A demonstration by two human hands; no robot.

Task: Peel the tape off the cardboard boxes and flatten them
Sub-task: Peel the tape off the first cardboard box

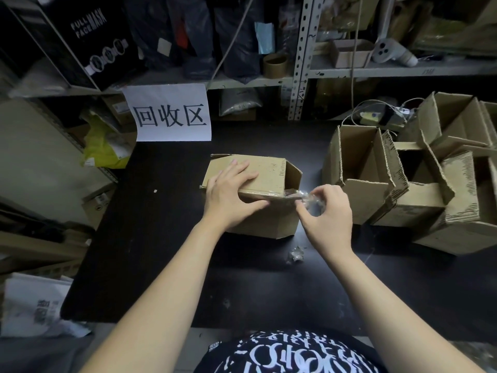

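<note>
Two bare hands work at a small brown cardboard box [266, 170] that lies on its side in the middle of a black tabletop [161, 238], its open end and flaps facing right. The left hand [231, 192] presses on the box's top panel with fingers spread nearly straight, and its thumb runs along the near upper edge. The right hand [328, 211] pinches a strip of crumpled clear tape [309, 197] between thumb and curled fingers. The strip leads from the right end of that near upper edge, just past the left thumb tip, so the grip sits just beside the box's right corner.

Behind the box a white paper sign [172, 115] hangs from the edge of a grey metal shelf [301, 76] and reads "回收区" in large black characters. On the shelf, upper left, a tall black carton [91, 30] carries "FULL FACE MASK" in white letters. The person's black shirt [285, 354] bears white lettering that I cannot read, and the print on a white plastic bag [32, 308] at lower left is too blurred to tell.

A small wad of clear tape [295, 254] lies on the tabletop near the right wrist. To the right stands a cluster of open brown cardboard boxes [376, 168] with raised flaps.
</note>
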